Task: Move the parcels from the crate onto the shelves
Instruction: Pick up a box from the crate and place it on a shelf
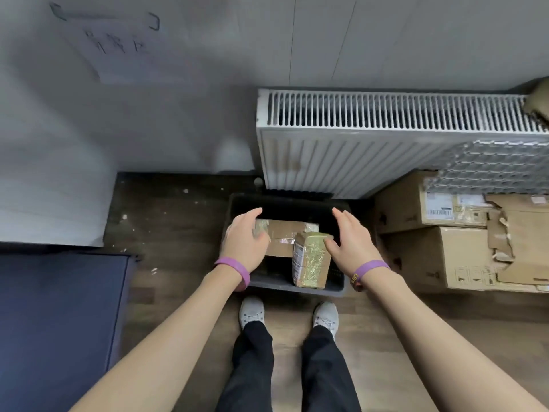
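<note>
Dark crate sits on the floor right at the person's feet, with two parcels in it. A flat brown parcel lies across the bottom, and a taped parcel stands on end against the near right wall. Left hand is over the flat one's left end and right hand is by the standing one's top. Both hands have fingers spread and hold nothing. Can't tell if the right thumb touches the parcel. Both parcels look small, stiff and probably light. The glossy tape may be slick, so I'd take hold across opposite cardboard edges, standing one first since it overlaps the flat one. Crate walls crowd the fingers. Radiator is just behind the crate, stacked cardboard boxes are close on the right and a blue panel is on the left. Shelves not in view.
</note>
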